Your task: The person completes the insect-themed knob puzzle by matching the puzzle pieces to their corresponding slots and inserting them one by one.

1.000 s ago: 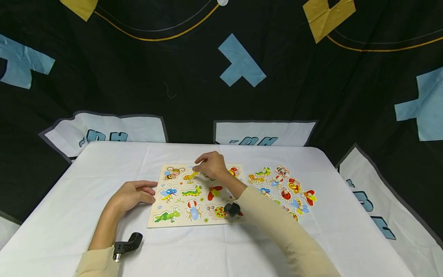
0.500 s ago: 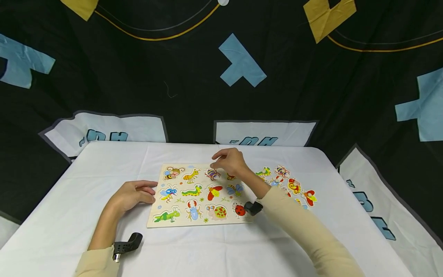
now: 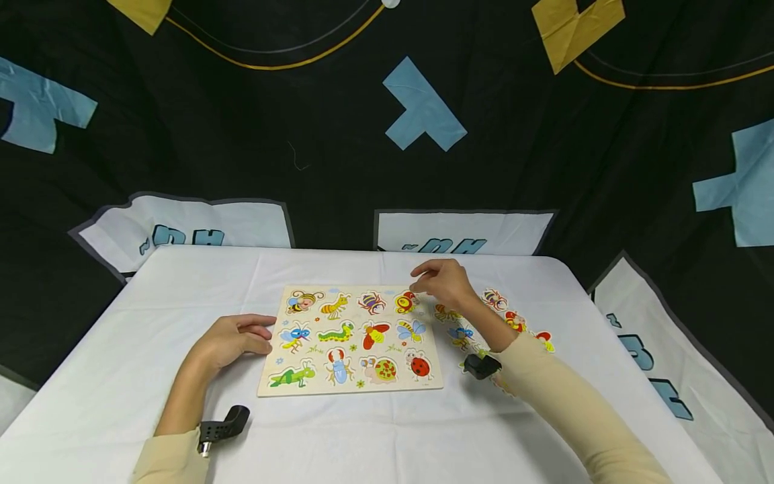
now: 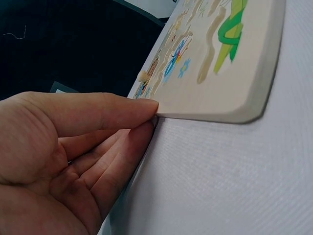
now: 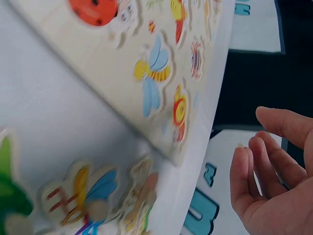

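On the white cloth lies a flat wooden puzzle board with insect pictures in rows. At its left edge my left hand pinches the rim; in the left wrist view the thumb and a fingertip of that left hand meet at the board's edge. My right hand is in the air by the board's far right corner. With fingers loosely bent, the right hand holds nothing in the right wrist view. Below it lie loose insect pieces, including a blue-winged piece with a round knob.
Several loose pieces, such as a spider piece, lie right of the board, partly hidden by the right forearm. A small wooden knob stands up from the board in the left wrist view. A black curtain hangs behind the table.
My right hand has moved right, from over the board's top row to beyond its far right corner, uncovering the pictures there. The left hand stays at the left edge.
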Demonstrator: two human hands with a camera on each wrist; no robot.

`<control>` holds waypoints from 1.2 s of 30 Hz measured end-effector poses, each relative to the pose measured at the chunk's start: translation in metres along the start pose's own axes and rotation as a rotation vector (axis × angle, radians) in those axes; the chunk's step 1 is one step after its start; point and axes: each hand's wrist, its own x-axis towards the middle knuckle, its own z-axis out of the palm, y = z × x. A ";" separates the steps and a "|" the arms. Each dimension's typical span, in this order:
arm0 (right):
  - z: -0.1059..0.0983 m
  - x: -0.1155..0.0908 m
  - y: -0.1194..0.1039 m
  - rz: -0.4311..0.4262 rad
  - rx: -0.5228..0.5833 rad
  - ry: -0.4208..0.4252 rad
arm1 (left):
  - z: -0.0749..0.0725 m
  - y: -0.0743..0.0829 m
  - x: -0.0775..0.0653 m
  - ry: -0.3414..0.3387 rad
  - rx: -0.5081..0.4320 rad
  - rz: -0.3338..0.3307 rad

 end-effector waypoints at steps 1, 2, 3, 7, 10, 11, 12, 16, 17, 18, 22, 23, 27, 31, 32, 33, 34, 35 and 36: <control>-0.003 -0.001 0.003 0.004 -0.003 0.004 | 0.000 0.000 0.000 0.000 -0.002 -0.001; -0.006 -0.001 0.007 0.006 -0.007 0.008 | 0.000 0.000 0.000 0.000 -0.002 -0.002; -0.008 -0.002 0.011 0.016 -0.012 0.012 | 0.000 0.000 0.000 0.000 -0.002 -0.004; -0.015 -0.005 0.023 0.045 -0.023 0.031 | 0.000 0.001 -0.001 0.000 -0.001 -0.009; -0.018 -0.008 0.032 0.065 -0.034 0.044 | 0.000 0.001 -0.001 -0.003 0.008 -0.008; -0.019 -0.009 0.036 0.071 -0.033 0.047 | 0.000 0.002 -0.001 -0.003 0.011 -0.008; -0.019 -0.010 0.038 0.079 -0.029 0.048 | 0.000 0.002 -0.001 -0.003 0.014 -0.007; -0.021 -0.013 0.048 0.094 -0.014 0.057 | -0.001 0.002 -0.001 -0.003 0.018 -0.012; -0.022 -0.013 0.050 0.096 -0.011 0.058 | -0.001 0.002 -0.001 -0.002 0.017 -0.013; -0.022 -0.014 0.051 0.097 -0.012 0.058 | -0.001 0.001 -0.001 -0.001 0.018 -0.014; -0.022 -0.016 0.059 0.098 -0.028 0.058 | -0.001 0.000 -0.001 0.000 0.020 -0.018; -0.021 -0.016 0.061 0.101 -0.030 0.058 | -0.001 0.000 -0.001 0.000 0.019 -0.018; -0.019 -0.015 0.067 0.112 -0.041 0.065 | -0.002 -0.001 -0.001 0.000 0.018 -0.016; -0.017 -0.015 0.072 0.124 -0.054 0.077 | -0.002 -0.001 -0.001 -0.004 0.012 -0.008; -0.016 -0.015 0.072 0.127 -0.057 0.079 | -0.002 -0.001 -0.001 -0.005 0.014 -0.007; -0.016 -0.015 0.073 0.131 -0.058 0.081 | -0.002 -0.001 -0.001 -0.005 0.013 -0.006; -0.016 -0.015 0.074 0.134 -0.061 0.085 | -0.002 -0.001 0.000 -0.005 0.013 -0.002; -0.016 -0.015 0.075 0.139 -0.062 0.088 | -0.001 -0.001 0.000 -0.005 0.011 0.000; -0.016 -0.015 0.076 0.142 -0.067 0.091 | -0.001 -0.001 0.000 -0.006 0.010 0.002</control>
